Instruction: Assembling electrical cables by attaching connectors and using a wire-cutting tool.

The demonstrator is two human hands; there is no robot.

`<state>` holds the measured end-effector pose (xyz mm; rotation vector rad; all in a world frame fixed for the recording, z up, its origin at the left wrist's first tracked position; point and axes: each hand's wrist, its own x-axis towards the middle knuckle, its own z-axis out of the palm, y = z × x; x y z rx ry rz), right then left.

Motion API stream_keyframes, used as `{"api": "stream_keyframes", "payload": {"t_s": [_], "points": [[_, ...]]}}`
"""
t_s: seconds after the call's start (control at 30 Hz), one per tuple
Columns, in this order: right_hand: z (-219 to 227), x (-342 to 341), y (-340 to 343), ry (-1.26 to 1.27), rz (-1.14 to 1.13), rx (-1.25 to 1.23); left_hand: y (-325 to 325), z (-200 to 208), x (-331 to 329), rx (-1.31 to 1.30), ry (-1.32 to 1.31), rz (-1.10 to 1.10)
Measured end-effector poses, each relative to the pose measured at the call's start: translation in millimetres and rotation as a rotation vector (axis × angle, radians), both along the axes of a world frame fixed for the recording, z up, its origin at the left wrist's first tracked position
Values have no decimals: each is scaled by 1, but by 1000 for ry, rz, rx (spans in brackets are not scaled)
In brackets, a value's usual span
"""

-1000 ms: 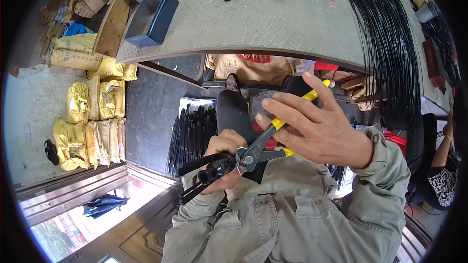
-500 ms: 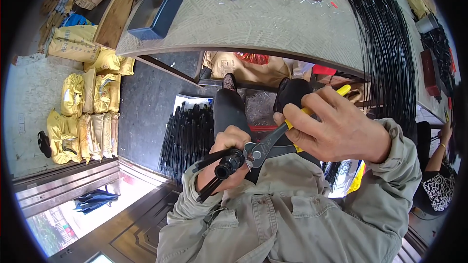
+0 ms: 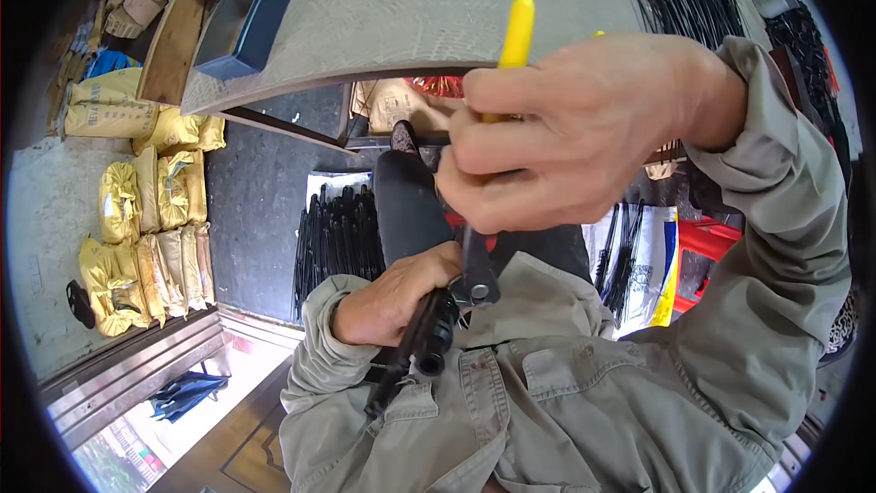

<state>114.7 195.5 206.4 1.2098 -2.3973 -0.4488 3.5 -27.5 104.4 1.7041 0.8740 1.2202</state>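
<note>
In two hands point(image 3: 584, 128): one pliers point(image 3: 481, 265)

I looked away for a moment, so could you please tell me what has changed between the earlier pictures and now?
The right hand has swung the pliers from slanted to nearly upright, yellow handles pointing up. The left hand has kept its grip on the black rod, and the pliers' jaws stay at the rod's end. The table and yellow sacks look unchanged.
</note>
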Motion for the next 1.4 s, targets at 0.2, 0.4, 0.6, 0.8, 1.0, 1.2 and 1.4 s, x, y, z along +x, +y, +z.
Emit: {"api": "stream_keyframes", "payload": {"t_s": [0.2, 0.4, 0.6, 0.8, 1.0, 1.2, 1.4], "points": [[-28, 17, -28, 375, -326, 170, -12, -6, 7, 28, -15, 522], [-66, 46, -63, 594, -699, 279, -12, -6, 2, 16, -115, 620], [-104, 44, -92, 576, -954, -235, -6, -5, 5, 50, -106, 662], [-124, 52, -122, 449, -1104, -481, -10, -7, 14, 29, -90, 692], [-115, 66, -111, 273, -1022, -528, -12, -10, 21, 51, -36, 707], [-42, 84, -67, -629, -737, -726, -18, -3, 5, -13, 11, 495], [-38, 88, -61, -1558, -690, -1242, -12, 5, -6, 44, -32, 30]]}}
